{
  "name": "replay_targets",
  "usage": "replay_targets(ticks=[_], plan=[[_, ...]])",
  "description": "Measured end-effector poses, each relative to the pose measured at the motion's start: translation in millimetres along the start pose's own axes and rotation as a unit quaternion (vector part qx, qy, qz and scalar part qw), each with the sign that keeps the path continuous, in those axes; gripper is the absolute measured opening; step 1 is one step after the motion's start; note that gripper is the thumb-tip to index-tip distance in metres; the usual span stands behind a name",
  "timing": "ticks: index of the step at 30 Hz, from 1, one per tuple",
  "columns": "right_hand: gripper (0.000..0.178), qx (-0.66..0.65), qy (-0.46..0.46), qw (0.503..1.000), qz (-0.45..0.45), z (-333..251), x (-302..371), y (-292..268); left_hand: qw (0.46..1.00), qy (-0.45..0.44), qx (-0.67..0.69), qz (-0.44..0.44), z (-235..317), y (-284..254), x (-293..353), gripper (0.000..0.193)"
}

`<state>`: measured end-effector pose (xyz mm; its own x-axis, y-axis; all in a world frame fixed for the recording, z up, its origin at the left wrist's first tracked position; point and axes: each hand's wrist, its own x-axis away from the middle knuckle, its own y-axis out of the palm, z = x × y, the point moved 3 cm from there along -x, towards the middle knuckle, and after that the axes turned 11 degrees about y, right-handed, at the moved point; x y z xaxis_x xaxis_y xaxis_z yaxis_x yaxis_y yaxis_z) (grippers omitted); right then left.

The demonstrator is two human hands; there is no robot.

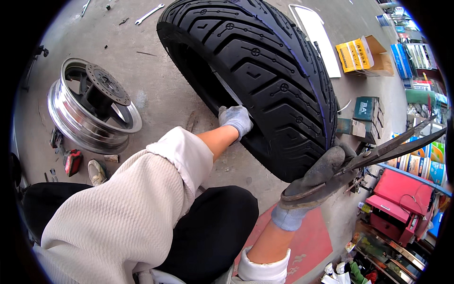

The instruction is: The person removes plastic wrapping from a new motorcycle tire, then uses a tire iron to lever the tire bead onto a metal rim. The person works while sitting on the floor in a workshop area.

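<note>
A black motorcycle tyre (265,71) with chevron tread and a thin blue line stands upright and tilted in front of me. My left hand (235,120), in a grey-blue glove, reaches into the tyre's opening and is closed on its near bead edge; the fingertips are hidden inside. In a dark grey glove, my right hand (319,177) is wrapped round a pair of large, worn scissors (385,154). Their blades point away to the right and stand slightly apart. The back of that glove lies against or very close to the tyre's lower right side.
On the left lies a silver wheel rim (90,128) with a brake disc (108,84). A red-and-black tool (73,162) is below it, a wrench (149,14) at the far side. Rightward are an open yellow carton (364,57), a dark green box (368,113), a red toolbox (402,199) and cluttered shelves.
</note>
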<state>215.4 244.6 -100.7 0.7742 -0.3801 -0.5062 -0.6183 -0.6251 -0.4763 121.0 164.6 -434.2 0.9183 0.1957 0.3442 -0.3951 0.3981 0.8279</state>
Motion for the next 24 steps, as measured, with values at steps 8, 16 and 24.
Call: replay_targets(ticks=[8, 16, 24], plan=[[0.035, 0.027, 0.045, 0.998, 0.032, 20.4, -18.3, -5.7, 0.817, -0.144, -0.551, -0.089, 223.5, 111.9, 73.4, 0.016], [0.039, 0.027, 0.101, 0.992, 0.064, -3.5, -24.5, 12.1, 0.414, 0.212, -0.884, -0.037, 418.8, 207.9, -4.5, 0.053], [0.069, 0.049, 0.132, 0.990, -0.022, -66.5, 42.2, 27.9, 0.755, -0.121, -0.640, -0.077, 385.6, 202.2, 91.1, 0.096]])
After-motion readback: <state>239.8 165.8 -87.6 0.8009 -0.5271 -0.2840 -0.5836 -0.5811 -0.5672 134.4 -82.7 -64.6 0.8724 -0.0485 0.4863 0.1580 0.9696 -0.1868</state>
